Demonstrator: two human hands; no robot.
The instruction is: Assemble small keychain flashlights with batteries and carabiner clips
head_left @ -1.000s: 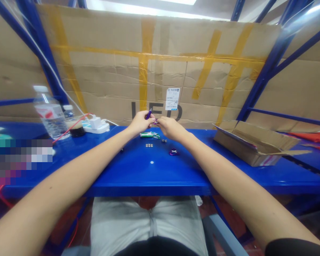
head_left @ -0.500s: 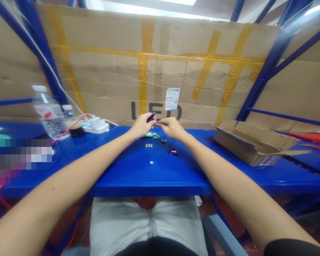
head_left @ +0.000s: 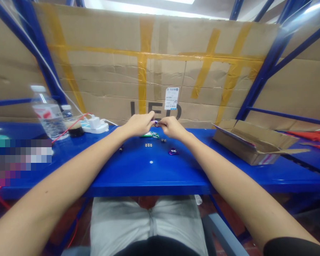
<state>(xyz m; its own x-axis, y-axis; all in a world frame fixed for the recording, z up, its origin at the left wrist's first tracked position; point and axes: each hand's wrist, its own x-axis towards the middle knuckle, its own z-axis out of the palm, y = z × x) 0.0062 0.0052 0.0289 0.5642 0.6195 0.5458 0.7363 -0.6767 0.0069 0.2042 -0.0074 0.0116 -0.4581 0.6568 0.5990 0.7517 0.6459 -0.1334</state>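
Observation:
Over the far part of the blue table, my left hand (head_left: 140, 123) is closed on a small purple metallic piece (head_left: 155, 122), mostly hidden by the fingers. A small ring (head_left: 156, 124) shows between the two hands. My right hand (head_left: 173, 126) pinches at this ring end from the other side. Below the hands lie green clips that look like carabiners (head_left: 150, 134) and a row of small gold-coloured discs (head_left: 148, 145). Small dark pieces (head_left: 163, 140) are close under my right hand. A purple clip-like piece with silver bits (head_left: 173, 152) lies nearer to me.
An open cardboard box (head_left: 253, 142) stands on the right. On the left are a water bottle (head_left: 46, 113), a smaller bottle with dark liquid (head_left: 75, 128) and a white power strip (head_left: 96, 126) with cables. A large cardboard sheet (head_left: 109, 78) closes off the back.
The purple piece has turned from pointing up out of my left hand to lying between both hands. My left hand has shifted slightly left, and a small dark piece shows beside my left forearm.

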